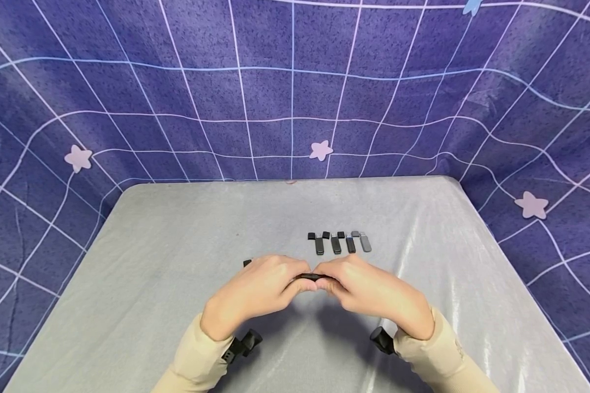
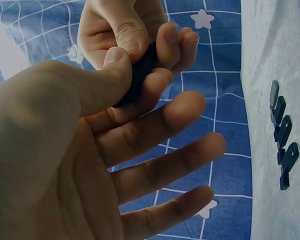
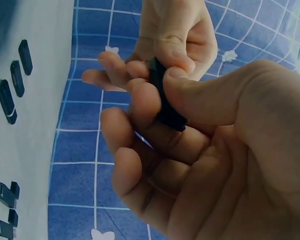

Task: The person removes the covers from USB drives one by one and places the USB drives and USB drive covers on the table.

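Note:
Both hands meet over the near middle of the table around one black USB flash drive (image 1: 312, 277). My left hand (image 1: 265, 284) pinches one end between thumb and index finger; its other fingers are extended in the left wrist view. My right hand (image 1: 376, 286) pinches the other end, its remaining fingers loosely bent in the right wrist view. The fingertips cover much of the drive (image 3: 165, 97), so whether its cap is on cannot be told. Beyond the hands, three black flash drives (image 1: 336, 244) and a grey flash drive (image 1: 366, 242) lie uncapped in a row.
Small caps, such as a black cap (image 1: 311, 236) and a grey cap (image 1: 355, 233), lie beside the uncapped drives. More black drives (image 3: 17, 79) rest on the table, mostly hidden behind the left hand in the head view. A grey cloth (image 1: 177, 245) covers the table; purple curtains (image 1: 275, 93) surround it.

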The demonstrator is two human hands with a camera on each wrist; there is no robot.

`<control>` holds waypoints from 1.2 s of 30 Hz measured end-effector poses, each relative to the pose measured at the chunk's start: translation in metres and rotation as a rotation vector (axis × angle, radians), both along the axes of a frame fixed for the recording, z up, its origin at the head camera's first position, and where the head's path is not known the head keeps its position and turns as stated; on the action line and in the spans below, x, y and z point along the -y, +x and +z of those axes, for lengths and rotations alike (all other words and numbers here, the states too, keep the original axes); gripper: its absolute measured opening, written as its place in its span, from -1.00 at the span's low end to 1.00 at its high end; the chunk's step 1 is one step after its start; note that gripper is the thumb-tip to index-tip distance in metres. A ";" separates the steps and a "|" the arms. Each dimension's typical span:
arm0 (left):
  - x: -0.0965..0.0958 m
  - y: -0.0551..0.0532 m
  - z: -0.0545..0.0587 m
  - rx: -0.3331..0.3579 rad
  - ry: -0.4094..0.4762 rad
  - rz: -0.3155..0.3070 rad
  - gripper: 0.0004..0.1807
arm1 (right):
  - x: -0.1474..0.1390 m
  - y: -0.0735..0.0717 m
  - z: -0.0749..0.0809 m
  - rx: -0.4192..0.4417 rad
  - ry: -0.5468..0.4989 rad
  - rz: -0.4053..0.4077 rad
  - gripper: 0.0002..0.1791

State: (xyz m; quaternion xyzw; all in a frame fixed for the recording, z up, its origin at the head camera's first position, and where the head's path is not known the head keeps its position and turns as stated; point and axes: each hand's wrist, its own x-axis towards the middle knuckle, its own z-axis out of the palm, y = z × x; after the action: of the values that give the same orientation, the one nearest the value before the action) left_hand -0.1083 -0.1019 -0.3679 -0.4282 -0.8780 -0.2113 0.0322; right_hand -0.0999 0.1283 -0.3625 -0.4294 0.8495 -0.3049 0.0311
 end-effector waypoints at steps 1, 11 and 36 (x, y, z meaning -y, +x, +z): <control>0.000 0.000 0.000 -0.005 0.004 0.000 -0.61 | 0.000 0.000 0.000 -0.002 -0.004 0.001 -0.80; 0.002 0.000 0.005 -0.046 0.123 -0.057 -0.62 | -0.004 0.001 0.005 -0.078 -0.078 0.027 -0.80; 0.000 -0.002 -0.001 -0.087 0.055 -0.044 -0.60 | -0.004 0.001 0.003 -0.073 -0.015 -0.032 -0.85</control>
State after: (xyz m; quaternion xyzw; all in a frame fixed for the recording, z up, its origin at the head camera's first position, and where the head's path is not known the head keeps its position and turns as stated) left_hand -0.1105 -0.1017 -0.3685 -0.4552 -0.8600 -0.2172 0.0776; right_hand -0.0994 0.1323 -0.3595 -0.4267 0.8546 -0.2959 -0.0078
